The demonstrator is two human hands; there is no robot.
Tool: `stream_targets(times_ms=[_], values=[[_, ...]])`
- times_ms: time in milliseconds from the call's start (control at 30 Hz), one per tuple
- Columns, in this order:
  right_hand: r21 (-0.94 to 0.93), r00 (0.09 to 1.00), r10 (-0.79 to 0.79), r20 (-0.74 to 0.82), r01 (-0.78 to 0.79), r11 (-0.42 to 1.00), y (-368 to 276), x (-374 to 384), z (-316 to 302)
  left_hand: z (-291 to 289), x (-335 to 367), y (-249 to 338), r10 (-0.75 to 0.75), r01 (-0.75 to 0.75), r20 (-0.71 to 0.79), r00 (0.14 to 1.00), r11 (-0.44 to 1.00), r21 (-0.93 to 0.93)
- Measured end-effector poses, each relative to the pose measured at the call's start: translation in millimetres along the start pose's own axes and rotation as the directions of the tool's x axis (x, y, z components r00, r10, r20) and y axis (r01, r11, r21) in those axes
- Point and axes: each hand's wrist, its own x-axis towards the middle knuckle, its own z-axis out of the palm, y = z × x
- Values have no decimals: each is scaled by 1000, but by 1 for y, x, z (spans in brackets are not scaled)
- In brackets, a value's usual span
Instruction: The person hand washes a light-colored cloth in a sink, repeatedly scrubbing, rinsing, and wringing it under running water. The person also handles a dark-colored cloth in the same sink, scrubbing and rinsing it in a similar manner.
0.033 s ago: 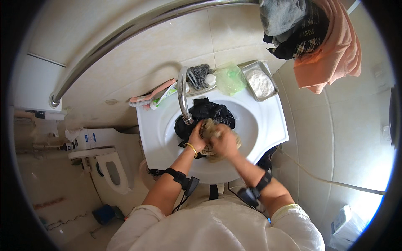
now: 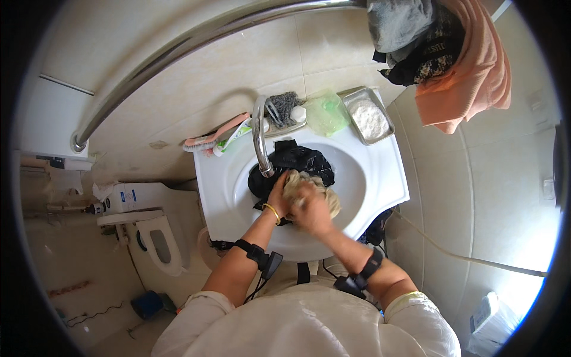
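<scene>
A white sink [image 2: 380, 178] holds a black garment [image 2: 300, 157] under a curved chrome tap [image 2: 259, 140]. Both my hands are over the basin, bunched around a wet beige cloth [image 2: 332, 203]. My left hand [image 2: 278, 197], with a yellow band at the wrist, grips the cloth's left side close to the tap's spout. My right hand [image 2: 311, 211] is closed over the top of the cloth and looks slightly blurred. Black straps sit on both forearms.
On the sink's back edge are a metal tray of white powder [image 2: 369, 118], a green bag [image 2: 324, 112], a grey scrubber [image 2: 284, 106] and a pink brush [image 2: 214, 134]. Clothes and an orange towel [image 2: 476, 77] hang top right. A toilet [image 2: 157, 241] stands left.
</scene>
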Motion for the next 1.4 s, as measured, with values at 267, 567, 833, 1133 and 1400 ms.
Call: stream_targets(times_ms=[267,567,833,1133,1400], values=[[2,919,386,-77,-387,922,58,44,-20,31,-38,57,31,-225,344,938,811,540],[684,702,105,705,-711,162,35,-1,-105,44,-48,109,557,-153,60,828,121,981],[379,805,-416,423,260,888,-63,-30,-101,34,-62,87,-326,427,277,904,701,-570],[733,713,504,487,-648,207,6,2,-88,35,-70,112,-177,407,519,836,835,-370],[857,847,476,239,-415,307,68,38,-84,35,-39,68,-388,466,270,881,811,-354]])
